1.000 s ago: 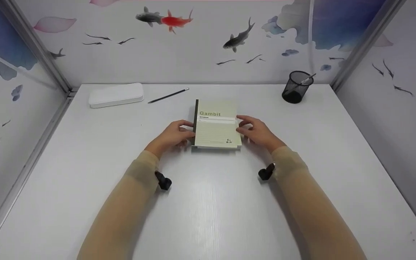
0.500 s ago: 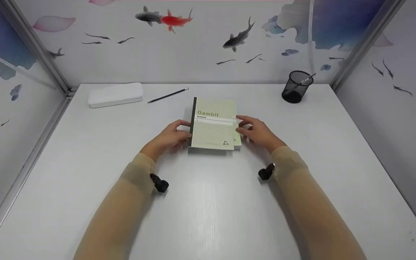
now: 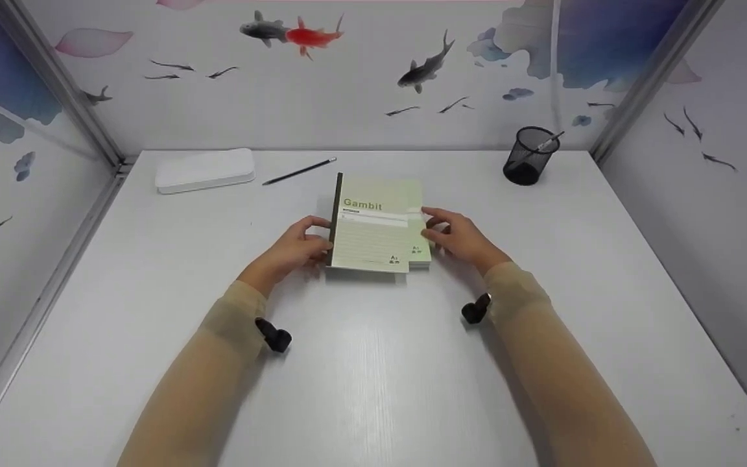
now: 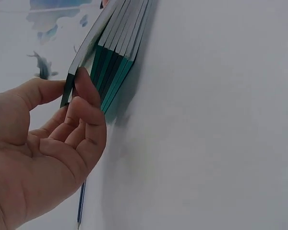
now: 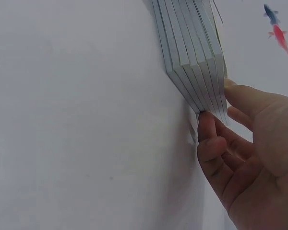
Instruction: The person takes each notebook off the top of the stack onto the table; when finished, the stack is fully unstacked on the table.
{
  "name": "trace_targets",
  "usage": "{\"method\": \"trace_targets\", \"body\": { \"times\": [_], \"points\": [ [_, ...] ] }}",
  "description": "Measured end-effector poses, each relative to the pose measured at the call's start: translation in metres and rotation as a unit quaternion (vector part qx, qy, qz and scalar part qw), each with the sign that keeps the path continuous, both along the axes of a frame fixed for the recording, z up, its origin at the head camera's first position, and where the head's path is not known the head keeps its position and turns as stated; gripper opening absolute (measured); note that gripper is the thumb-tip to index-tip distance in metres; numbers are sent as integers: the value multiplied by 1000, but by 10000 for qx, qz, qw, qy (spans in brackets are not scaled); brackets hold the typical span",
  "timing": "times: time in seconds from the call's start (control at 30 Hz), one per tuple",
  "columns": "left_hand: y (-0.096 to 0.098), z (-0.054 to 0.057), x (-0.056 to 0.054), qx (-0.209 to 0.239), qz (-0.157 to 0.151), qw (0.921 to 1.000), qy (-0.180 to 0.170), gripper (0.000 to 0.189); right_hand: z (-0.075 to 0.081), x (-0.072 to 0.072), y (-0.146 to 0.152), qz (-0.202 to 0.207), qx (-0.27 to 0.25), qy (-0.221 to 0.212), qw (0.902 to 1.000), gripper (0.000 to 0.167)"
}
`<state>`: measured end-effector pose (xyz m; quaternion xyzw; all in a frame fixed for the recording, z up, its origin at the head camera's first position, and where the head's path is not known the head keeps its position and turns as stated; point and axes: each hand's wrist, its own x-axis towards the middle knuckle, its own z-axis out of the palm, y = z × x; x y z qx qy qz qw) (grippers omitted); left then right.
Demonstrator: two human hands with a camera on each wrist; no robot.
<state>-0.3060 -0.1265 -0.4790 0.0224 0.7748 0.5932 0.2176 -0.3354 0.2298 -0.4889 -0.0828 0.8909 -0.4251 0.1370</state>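
Observation:
A pale green notebook point(image 3: 373, 237) printed "Gambit", with a dark spine, lies shifted left on top of a stack of similar notebooks point(image 3: 419, 224). My left hand point(image 3: 291, 248) pinches the top notebook at its spine. In the left wrist view the thumb is above and the fingers below that notebook point(image 4: 72, 79), which is tilted up off the stack point(image 4: 116, 62). On the other side, my right hand point(image 3: 459, 237) grips the stack's right edge. The right wrist view has the thumb at the stack's point(image 5: 206, 81) upper edge and curled fingers at its lower corner.
A white case point(image 3: 205, 171) sits at the back left of the white table point(image 3: 373, 376), with a dark pencil point(image 3: 299, 171) beside it. At the back right stands a black mesh pen cup point(image 3: 530, 157) holding a pen. Printed walls enclose the back and sides.
My left hand has moved left, sliding the top notebook off the stack's left side and exposing more of the notebook below. The right hand has stayed at the stack's right edge.

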Motion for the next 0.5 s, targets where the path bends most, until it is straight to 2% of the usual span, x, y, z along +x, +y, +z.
{"method": "trace_targets", "body": {
  "times": [0.17, 0.3, 0.5],
  "points": [
    [-9, 1, 6, -300, 310, 9991, 18, 51, 1, 2, -1, 64, 75, 51, 9999, 61],
    [-17, 6, 10, -572, 577, 9967, -40, 51, 1, 2, -1, 50, 84, 72, 9999, 61],
    [-39, 13, 15, -485, 761, 9956, -239, 54, 0, 0, -1, 63, 133, 132, 9998, 60]
  ]
}}
